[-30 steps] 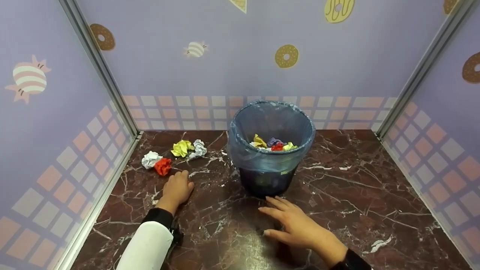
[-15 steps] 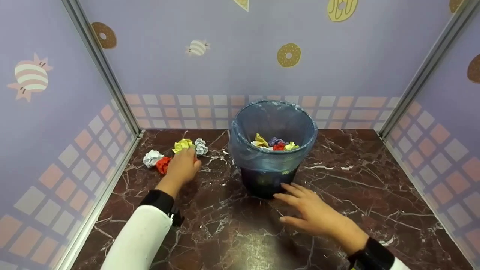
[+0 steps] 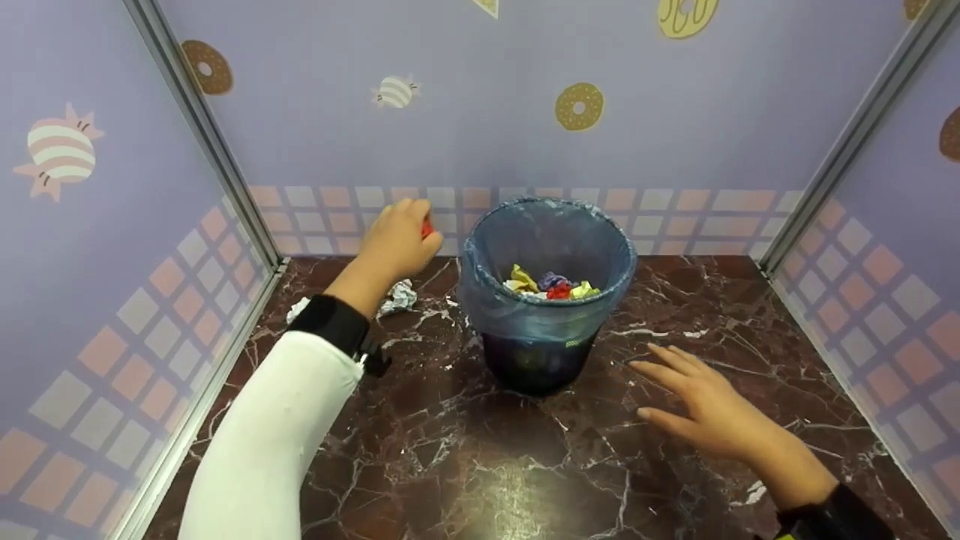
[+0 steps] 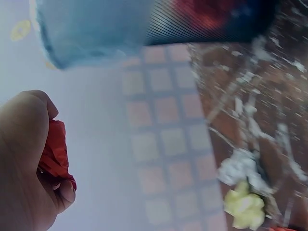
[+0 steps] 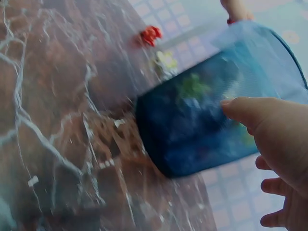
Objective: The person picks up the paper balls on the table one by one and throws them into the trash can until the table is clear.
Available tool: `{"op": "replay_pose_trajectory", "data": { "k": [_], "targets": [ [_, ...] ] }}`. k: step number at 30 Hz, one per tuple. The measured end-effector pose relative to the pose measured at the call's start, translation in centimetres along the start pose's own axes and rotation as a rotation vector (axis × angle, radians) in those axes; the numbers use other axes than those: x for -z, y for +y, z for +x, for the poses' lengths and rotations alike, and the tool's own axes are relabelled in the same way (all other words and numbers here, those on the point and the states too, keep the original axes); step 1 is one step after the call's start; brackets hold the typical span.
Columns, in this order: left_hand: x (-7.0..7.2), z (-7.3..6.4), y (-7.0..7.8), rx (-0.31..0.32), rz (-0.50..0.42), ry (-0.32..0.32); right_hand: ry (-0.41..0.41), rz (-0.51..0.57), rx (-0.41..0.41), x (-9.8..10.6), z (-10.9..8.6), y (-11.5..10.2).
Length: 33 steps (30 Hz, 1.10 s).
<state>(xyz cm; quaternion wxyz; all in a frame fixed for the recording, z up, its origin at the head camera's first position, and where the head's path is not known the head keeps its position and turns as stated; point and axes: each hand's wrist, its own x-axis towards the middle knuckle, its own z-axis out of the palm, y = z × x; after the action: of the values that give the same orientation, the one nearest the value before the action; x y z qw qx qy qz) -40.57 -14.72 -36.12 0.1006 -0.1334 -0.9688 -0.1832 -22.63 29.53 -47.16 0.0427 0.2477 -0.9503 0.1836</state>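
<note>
My left hand [image 3: 397, 238] is raised left of the bin, its fingers curled around a crumpled red paper ball [image 4: 57, 151]. Only a sliver of that ball shows in the head view. The dark mesh waste bin [image 3: 534, 364], lined with a translucent blue bag [image 3: 555, 225], stands on the tabletop with several coloured paper balls [image 3: 559, 289] inside. To the bin's right my right hand [image 3: 701, 405] hovers with spread fingers, holding nothing. Below my left arm lie a grey-white paper ball [image 3: 399, 296], a yellow paper ball [image 4: 244, 206] and another red paper ball [image 5: 150, 35].
Another white paper ball [image 3: 298, 309] is partly hidden by the left wrist. The dark red marbled tabletop [image 3: 465, 457] is enclosed by a back wall [image 3: 480, 135] and side walls, lilac with printed sweets. Metal posts [image 3: 202, 127] mark the corners.
My left hand has risen from beside the paper balls, moving up and right with the red ball in its grip. My right hand has drawn away from the bin towards the right.
</note>
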Motion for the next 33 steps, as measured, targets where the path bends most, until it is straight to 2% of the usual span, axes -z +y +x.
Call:
{"op": "replay_pose_trajectory", "data": {
  "k": [4,11,14,19,24,33],
  "targets": [
    [0.9,1.4,3.6,-0.039,-0.005,-0.018,0.034,-0.008,-0.065,1.2,-1.1,1.2],
    [0.8,3.4,9.0,-0.14,0.01,-0.028,0.093,0.066,-0.171,2.9,-3.2,3.4],
    [0.5,3.7,11.2,-0.18,0.031,-0.064,0.104,0.105,-0.199,2.9,-4.2,4.3],
    [0.0,3.8,14.4,-0.241,0.057,-0.161,0.151,0.136,-0.2,2.5,-5.2,5.4],
    [-0.7,3.5,16.1,-0.293,0.072,-0.235,0.182,0.158,-0.181,1.9,-5.6,5.6],
    [-1.9,3.2,16.4,-0.286,0.072,-0.283,0.169,0.169,-0.196,1.7,-5.6,5.4]
  ]
}}
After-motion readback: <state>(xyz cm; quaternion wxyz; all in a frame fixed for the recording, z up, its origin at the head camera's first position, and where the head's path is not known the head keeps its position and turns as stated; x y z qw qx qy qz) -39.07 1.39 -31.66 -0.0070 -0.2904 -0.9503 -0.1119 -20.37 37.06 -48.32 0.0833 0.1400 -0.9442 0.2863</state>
